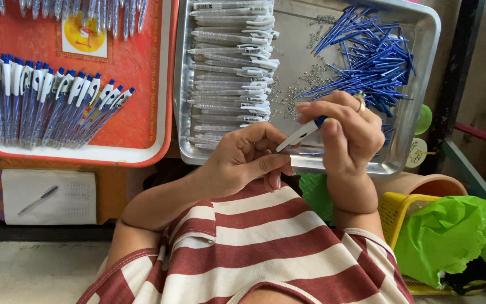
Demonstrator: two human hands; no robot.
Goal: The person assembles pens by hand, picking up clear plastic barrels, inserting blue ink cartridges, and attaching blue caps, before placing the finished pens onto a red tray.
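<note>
Both hands, left [243, 160] and right [347, 132], pinch a white pen [302, 133], blue end seemingly angled up-right.

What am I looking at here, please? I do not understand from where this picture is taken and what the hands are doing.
This single picture comes from a camera worn on a person's head, looking down at their own bare hands. There is no machine. The left hand and right hand together hold one white pen with a blue end. Behind them lies a metal tray with a stack of white pen barrels, a pile of blue refills and small springs. To the left, a red tray holds finished pens in a row.
</note>
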